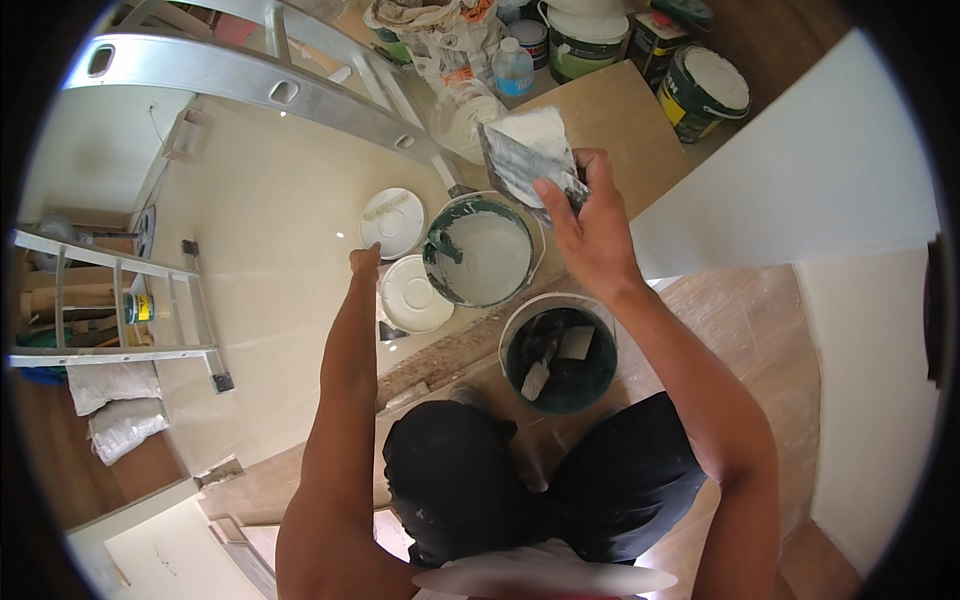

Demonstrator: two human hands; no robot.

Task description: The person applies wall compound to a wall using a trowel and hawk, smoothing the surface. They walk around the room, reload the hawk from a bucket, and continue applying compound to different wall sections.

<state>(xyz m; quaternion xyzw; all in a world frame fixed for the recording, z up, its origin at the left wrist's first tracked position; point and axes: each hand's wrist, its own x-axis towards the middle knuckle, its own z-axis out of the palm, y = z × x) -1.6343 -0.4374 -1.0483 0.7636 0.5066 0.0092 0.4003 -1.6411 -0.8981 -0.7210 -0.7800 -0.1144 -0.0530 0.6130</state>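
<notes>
At the rim of a round white lid (398, 212), my left hand (366, 260) is closed on its near edge; part of the fingers is hidden. A second white lid (416, 294) lies just below it. My right hand (592, 222) grips a broad putty knife (535, 165), its blade smeared with white and grey filler. The thumb presses on top, and the handle is hidden in the palm. Between my hands stands a dark green bucket (482, 250) of pale, wet filler. Nearer my knees, a dark bucket (560, 360) contains a brush (537, 378) and a light flat piece.
An aluminium ladder (240, 75) crosses the upper left, and another ladder (110, 355) is at the left. Paint tubs (705, 92), a water bottle (512, 68) and a stained sack (440, 45) crowd the far side. A white wall panel (800, 170) rises at right.
</notes>
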